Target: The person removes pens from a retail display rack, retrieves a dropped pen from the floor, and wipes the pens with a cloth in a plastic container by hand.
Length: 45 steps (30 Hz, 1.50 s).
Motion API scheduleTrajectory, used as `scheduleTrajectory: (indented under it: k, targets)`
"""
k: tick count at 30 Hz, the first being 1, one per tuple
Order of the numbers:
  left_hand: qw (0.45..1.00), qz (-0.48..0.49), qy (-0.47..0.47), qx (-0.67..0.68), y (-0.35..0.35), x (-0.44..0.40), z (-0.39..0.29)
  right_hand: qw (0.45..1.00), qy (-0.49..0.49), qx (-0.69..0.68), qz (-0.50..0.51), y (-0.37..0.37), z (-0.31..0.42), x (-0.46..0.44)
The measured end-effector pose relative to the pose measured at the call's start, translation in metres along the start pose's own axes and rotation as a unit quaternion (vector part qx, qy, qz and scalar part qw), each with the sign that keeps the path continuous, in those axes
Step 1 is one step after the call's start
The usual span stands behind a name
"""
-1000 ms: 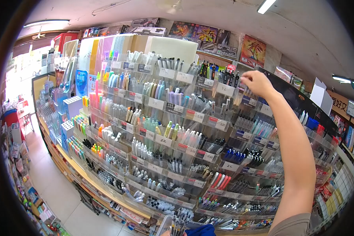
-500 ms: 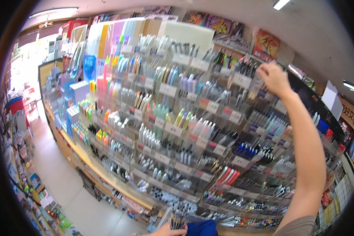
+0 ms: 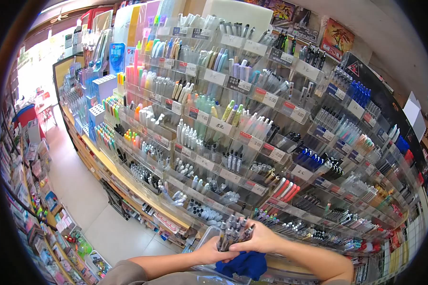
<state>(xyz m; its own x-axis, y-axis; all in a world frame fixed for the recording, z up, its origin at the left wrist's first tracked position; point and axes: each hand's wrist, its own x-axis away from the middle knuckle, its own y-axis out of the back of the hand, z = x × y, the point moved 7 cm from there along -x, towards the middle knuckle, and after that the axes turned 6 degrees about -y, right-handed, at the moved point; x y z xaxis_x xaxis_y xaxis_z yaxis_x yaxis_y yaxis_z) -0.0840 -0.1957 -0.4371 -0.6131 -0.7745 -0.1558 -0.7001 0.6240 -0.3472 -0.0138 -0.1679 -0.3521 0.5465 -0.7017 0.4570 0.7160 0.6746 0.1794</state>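
Observation:
My left hand is closed around the lower part of a bunch of dark and clear pens, low in the middle of the view. My right hand is closed on the right side of the same bunch, its thumb laid across the barrels. The pens stand roughly upright between both hands. Just below them is a dark blue cloth, and a clear plastic bin shows behind my left hand. Some fingers are hidden behind the pens.
A tiered clear acrylic rack full of pens and markers, with price tags, fills the view ahead. A wooden counter edge runs beneath it. To the left are a tiled aisle and shelves of packaged goods.
My right hand has come down from the rack's upper right tier to the pen bunch. The pens and my left hand sit higher in view, and the camera has tilted down.

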Motion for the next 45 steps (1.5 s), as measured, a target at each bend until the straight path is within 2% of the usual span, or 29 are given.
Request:
scheduleTrajectory:
  k: [1, 3, 4, 5, 6, 7, 8, 9, 11, 15, 19, 22, 25, 26, 27, 29, 30, 31, 32, 33, 35, 36, 37, 39, 40, 42, 45]
  targets:
    - [0.999, 0.022, 0.004, -0.035, -0.004, -0.002, 0.000, 0.993, 0.112, 0.003, -0.021, -0.003, 0.004, -0.008]
    - [0.998, 0.021, 0.036, 0.038, -0.013, -0.004, 0.009, 0.948, 0.225, 0.077, -0.211, 0.012, 0.015, 0.004]
    - [0.997, 0.031, 0.055, 0.038, -0.016, -0.002, 0.015, 0.939, 0.261, -0.067, -0.215, 0.015, 0.011, 0.002]
    - [0.996, 0.043, 0.074, 0.039, -0.019, 0.000, 0.021, 0.920, 0.292, -0.029, -0.260, 0.017, 0.019, 0.008]
    - [0.995, 0.041, 0.079, 0.039, -0.020, 0.002, 0.027, 0.913, 0.305, 0.064, -0.264, 0.015, 0.020, 0.009]
    - [0.995, 0.040, 0.083, 0.039, -0.020, 0.005, 0.033, 0.897, 0.315, 0.159, -0.265, 0.011, 0.021, 0.010]
    - [0.995, 0.039, 0.085, 0.038, -0.019, 0.006, 0.038, 0.894, 0.320, 0.179, -0.258, 0.005, 0.020, 0.011]
    - [0.994, 0.040, 0.086, 0.045, -0.020, 0.008, 0.040, 0.915, 0.285, 0.178, -0.225, 0.002, 0.018, 0.010]
    - [0.994, 0.040, 0.087, 0.061, -0.023, 0.013, 0.039, 0.916, 0.252, 0.231, -0.210, -0.002, 0.013, 0.008]
    - [0.990, 0.067, 0.072, 0.099, -0.031, 0.017, 0.039, 0.892, 0.249, 0.319, -0.200, -0.010, 0.013, 0.010]
    - [0.990, 0.070, 0.105, 0.068, -0.034, 0.022, 0.035, 0.891, 0.226, 0.359, -0.163, -0.015, 0.002, 0.009]
    - [0.992, 0.064, 0.090, 0.056, -0.032, 0.020, 0.032, 0.937, 0.225, 0.230, -0.135, -0.008, -0.009, 0.010]
    - [0.997, 0.008, 0.050, 0.058, -0.022, 0.015, 0.021, 0.966, 0.209, -0.065, -0.135, 0.008, -0.018, 0.013]
    - [0.997, -0.015, 0.041, 0.058, -0.018, 0.015, 0.016, 0.973, 0.170, -0.125, -0.093, 0.009, -0.028, 0.010]
    - [0.997, -0.038, 0.033, 0.058, -0.013, 0.015, 0.012, 0.976, 0.142, -0.108, -0.123, 0.009, -0.037, 0.010]
    - [0.997, -0.036, 0.017, -0.061, -0.005, 0.013, 0.019, 0.993, 0.060, -0.043, -0.090, -0.004, -0.053, 0.006]
    - [0.991, -0.039, 0.006, -0.128, -0.004, 0.011, 0.018, 0.979, 0.164, 0.050, -0.107, -0.010, -0.037, 0.004]
    - [0.980, -0.041, -0.004, -0.193, -0.005, 0.010, 0.019, 0.971, 0.161, 0.071, -0.162, -0.010, -0.040, 0.004]
    - [0.960, -0.071, -0.118, -0.243, -0.005, 0.005, 0.013, 0.965, 0.172, -0.017, -0.198, -0.010, -0.046, 0.002]
    - [0.948, -0.087, -0.112, -0.284, -0.004, 0.002, 0.009, 0.950, 0.181, -0.105, -0.232, -0.009, -0.049, 0.002]
    - [0.918, -0.120, -0.098, -0.366, 0.002, -0.006, -0.007, 0.929, 0.213, -0.130, -0.273, -0.009, -0.039, 0.006]
    - [0.905, -0.120, -0.057, -0.405, 0.012, -0.012, 0.000, 0.918, 0.229, -0.141, -0.293, -0.006, -0.032, 0.009]
    - [0.888, -0.124, -0.060, -0.439, 0.010, -0.016, -0.016, 0.921, 0.209, -0.142, -0.296, -0.003, -0.029, 0.009]
    - [0.883, -0.126, -0.089, -0.443, 0.006, -0.022, -0.033, 0.926, 0.169, -0.146, -0.305, 0.005, -0.028, 0.010]
    - [0.885, -0.125, -0.081, -0.442, 0.002, -0.024, -0.040, 0.905, 0.226, -0.169, -0.320, 0.010, -0.024, 0.011]
    - [0.886, -0.124, -0.067, -0.441, -0.007, -0.028, -0.055, 0.901, 0.227, -0.195, -0.313, 0.018, -0.019, 0.016]
    - [0.905, -0.088, -0.151, -0.388, -0.021, -0.031, -0.075, 0.878, 0.255, -0.266, -0.304, 0.028, -0.010, 0.029]
